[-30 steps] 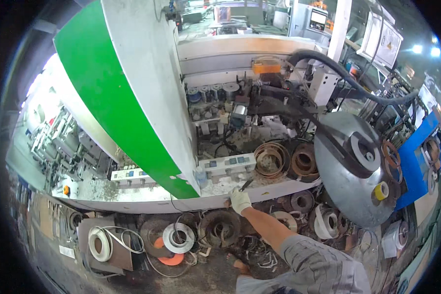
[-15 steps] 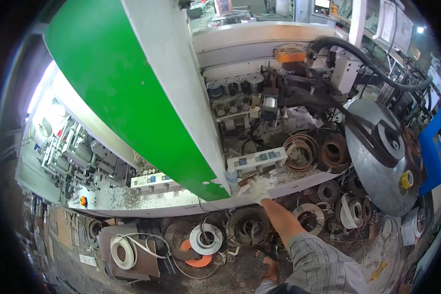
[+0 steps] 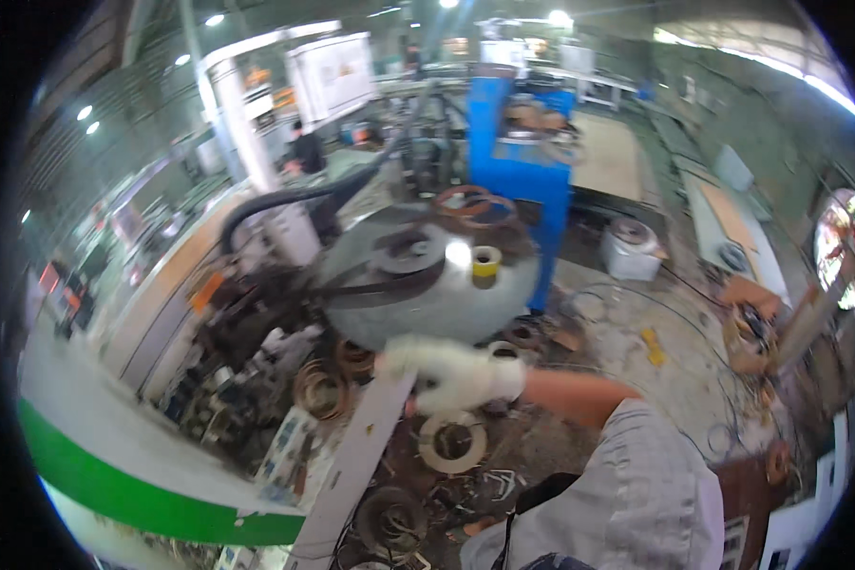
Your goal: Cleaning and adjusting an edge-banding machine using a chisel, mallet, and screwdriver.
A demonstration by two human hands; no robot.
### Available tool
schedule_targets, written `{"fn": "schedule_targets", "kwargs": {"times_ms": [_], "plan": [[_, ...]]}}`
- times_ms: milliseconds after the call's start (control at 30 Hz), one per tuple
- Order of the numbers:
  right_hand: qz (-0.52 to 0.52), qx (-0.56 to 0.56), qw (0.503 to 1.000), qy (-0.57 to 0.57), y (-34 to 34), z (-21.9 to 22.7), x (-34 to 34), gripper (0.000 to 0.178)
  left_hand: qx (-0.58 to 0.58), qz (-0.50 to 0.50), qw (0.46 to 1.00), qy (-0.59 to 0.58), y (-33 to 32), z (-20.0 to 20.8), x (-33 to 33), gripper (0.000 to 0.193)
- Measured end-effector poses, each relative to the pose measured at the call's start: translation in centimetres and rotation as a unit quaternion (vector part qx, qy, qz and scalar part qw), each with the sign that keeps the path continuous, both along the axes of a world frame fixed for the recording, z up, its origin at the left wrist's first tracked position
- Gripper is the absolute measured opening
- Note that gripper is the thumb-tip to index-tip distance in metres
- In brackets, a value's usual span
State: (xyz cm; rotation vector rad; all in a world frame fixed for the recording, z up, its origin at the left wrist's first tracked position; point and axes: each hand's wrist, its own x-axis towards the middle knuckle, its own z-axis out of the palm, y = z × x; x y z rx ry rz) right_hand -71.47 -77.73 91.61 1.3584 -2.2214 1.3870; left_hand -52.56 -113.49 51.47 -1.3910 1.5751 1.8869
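My right hand (image 3: 451, 370), in a whitish glove, reaches in from the lower right, above the end of the machine's pale ledge (image 3: 359, 446). Motion smears its fingers, so I cannot make out whether anything is in them. Just beyond the hand lies a large round metal disc (image 3: 370, 313) with a coiled dark strip (image 3: 407, 255) and a yellow tape roll (image 3: 485, 261) on top. Below the hand, a cream ring-shaped coil (image 3: 427, 446) rests on the floor. My left hand is out of view.
A blue stand (image 3: 522, 176) rises behind the disc. To the left are a thick black hose (image 3: 280, 201), rust-brown coils (image 3: 321, 388) and the machine's green panel (image 3: 152, 503). Cables and a cardboard box (image 3: 749, 332) lie on the floor at right. Someone in dark clothing (image 3: 308, 152) is far back.
The view has swung to the right, bringing the disc and blue stand to the middle. My right hand has left the spot beside the green panel's lower corner for the ledge's end near the disc.
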Motion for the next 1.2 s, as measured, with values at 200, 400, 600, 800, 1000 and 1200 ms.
{"fn": "schedule_targets", "kwargs": {"times_ms": [200,400,600,800,1000,1200], "plan": [[-0.334,0.114,0.863,0.362,28.7,22.4,25.8,0.086,-0.017,-0.077,0.996,-0.032,14.8,2.0,2.1,0.058],[-0.383,0.113,0.854,0.335,46.6,19.5,35.2,0.084,-0.049,-0.145,0.987,-0.051,27.2,2.2,3.9,0.058],[-0.404,0.131,0.765,0.484,54.0,24.0,40.8,0.082,-0.332,-0.463,0.775,0.274,36.3,-0.8,-6.8,0.065],[-0.347,0.110,0.516,0.775,51.3,36.9,47.8,0.080,-0.354,-0.309,0.713,0.521,46.8,22.6,-32.8,0.068],[-0.317,0.070,0.560,0.762,37.9,38.5,47.6,0.078,-0.387,-0.310,0.775,0.392,20.1,7.8,-16.8,0.073],[-0.267,0.209,0.682,0.647,32.7,39.5,42.9,0.076,-0.242,-0.427,0.853,0.176,26.3,-14.4,17.5,0.078]]}}
